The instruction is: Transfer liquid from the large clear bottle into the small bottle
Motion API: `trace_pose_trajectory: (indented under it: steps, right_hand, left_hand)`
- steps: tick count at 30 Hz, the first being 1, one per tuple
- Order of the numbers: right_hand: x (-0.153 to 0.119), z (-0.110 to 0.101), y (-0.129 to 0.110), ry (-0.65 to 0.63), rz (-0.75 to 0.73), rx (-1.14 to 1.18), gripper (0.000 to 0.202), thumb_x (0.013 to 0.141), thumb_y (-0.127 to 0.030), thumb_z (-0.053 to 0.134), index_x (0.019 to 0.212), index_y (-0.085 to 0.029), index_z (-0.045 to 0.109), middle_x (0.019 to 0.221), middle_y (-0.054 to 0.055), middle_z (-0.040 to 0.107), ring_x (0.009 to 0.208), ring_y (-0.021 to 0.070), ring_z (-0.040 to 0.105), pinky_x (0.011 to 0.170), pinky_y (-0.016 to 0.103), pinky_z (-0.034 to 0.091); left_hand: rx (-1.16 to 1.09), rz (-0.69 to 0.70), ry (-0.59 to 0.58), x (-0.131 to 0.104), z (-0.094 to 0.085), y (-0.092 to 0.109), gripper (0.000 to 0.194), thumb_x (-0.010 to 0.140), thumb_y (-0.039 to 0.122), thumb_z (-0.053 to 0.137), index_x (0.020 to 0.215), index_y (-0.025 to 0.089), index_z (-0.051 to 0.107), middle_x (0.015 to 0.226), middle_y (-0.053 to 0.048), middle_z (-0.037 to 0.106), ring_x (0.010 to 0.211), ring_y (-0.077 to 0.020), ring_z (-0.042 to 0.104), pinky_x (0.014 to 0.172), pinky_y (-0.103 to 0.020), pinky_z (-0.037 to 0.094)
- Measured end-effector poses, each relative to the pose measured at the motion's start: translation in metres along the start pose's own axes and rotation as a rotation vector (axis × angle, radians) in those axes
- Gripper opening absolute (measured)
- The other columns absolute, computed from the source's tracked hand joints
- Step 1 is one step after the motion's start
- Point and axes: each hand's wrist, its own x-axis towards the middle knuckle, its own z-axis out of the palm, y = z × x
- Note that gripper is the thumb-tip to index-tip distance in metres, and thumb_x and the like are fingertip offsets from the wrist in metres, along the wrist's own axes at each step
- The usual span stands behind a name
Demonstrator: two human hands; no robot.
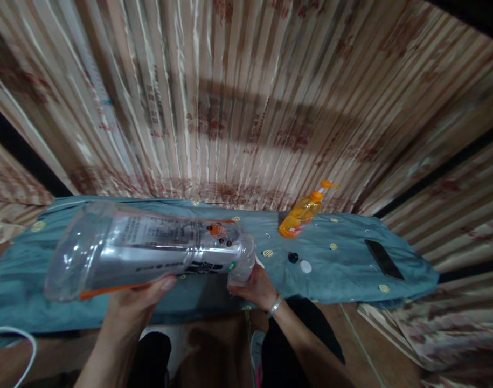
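A large clear plastic bottle [149,250] with a silver label and orange edging lies nearly sideways in the air, its base to the left. My left hand [143,296] is closed around its lower side, thumb along the label. At the bottle's right end my right hand [256,285] is closed on a smaller clear plastic container [238,276], whose shape is partly hidden by the fingers. The two clear pieces meet or overlap there; I cannot tell whether they are joined. Something white shows behind my right fingers.
On the teal cloth [335,280] stand an orange pump bottle [300,216], a black cap [293,257], a white cap [305,267] and a dark phone [383,259]. Patterned curtains [230,108] hang behind. A white cable [33,345] curves at lower left.
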Motion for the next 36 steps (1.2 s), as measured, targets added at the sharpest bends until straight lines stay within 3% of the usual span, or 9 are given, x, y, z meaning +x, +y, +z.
trace_pose_trajectory:
  steps: [7, 13, 28, 36]
  right_hand:
    - [0.0, -0.001, -0.003, -0.02, 0.016, 0.0, 0.064, 0.059, -0.029, 0.078, 0.116, -0.02, 0.052, 0.104, 0.007, 0.068, 0.1, 0.029, 0.066, 0.087, 0.04, 0.054]
    - [0.001, -0.003, -0.006, -0.007, 0.002, 0.036, 0.066, 0.058, -0.028, 0.078, 0.118, -0.022, 0.052, 0.106, 0.007, 0.068, 0.099, 0.0302, 0.066, 0.086, 0.04, 0.055]
    - [0.0, -0.002, -0.005, -0.009, 0.006, 0.025, 0.065, 0.059, -0.029, 0.078, 0.118, -0.019, 0.053, 0.104, 0.008, 0.069, 0.096, 0.0273, 0.067, 0.085, 0.038, 0.055]
    - [0.0, -0.001, -0.003, -0.01, -0.005, 0.042, 0.069, 0.058, -0.028, 0.078, 0.121, -0.022, 0.052, 0.108, 0.009, 0.069, 0.099, 0.0303, 0.067, 0.087, 0.042, 0.055]
  left_hand:
    - [0.022, -0.009, 0.048, -0.003, 0.008, 0.005, 0.051, 0.051, 0.03, 0.084, 0.1, 0.021, 0.073, 0.086, -0.003, 0.08, 0.096, -0.0269, 0.073, 0.086, -0.032, 0.059]
    - [0.006, -0.055, 0.042, -0.007, 0.012, 0.011, 0.045, 0.054, 0.026, 0.083, 0.098, 0.02, 0.073, 0.087, -0.004, 0.08, 0.104, -0.0297, 0.07, 0.103, -0.042, 0.049]
    - [-0.005, -0.063, 0.032, -0.006, 0.01, 0.009, 0.045, 0.054, 0.026, 0.084, 0.097, 0.02, 0.074, 0.085, -0.004, 0.08, 0.105, -0.0285, 0.07, 0.105, -0.039, 0.046]
    - [0.014, -0.064, 0.047, -0.008, 0.014, 0.014, 0.041, 0.052, 0.025, 0.082, 0.093, 0.022, 0.075, 0.083, -0.004, 0.08, 0.106, -0.0305, 0.069, 0.102, -0.04, 0.049]
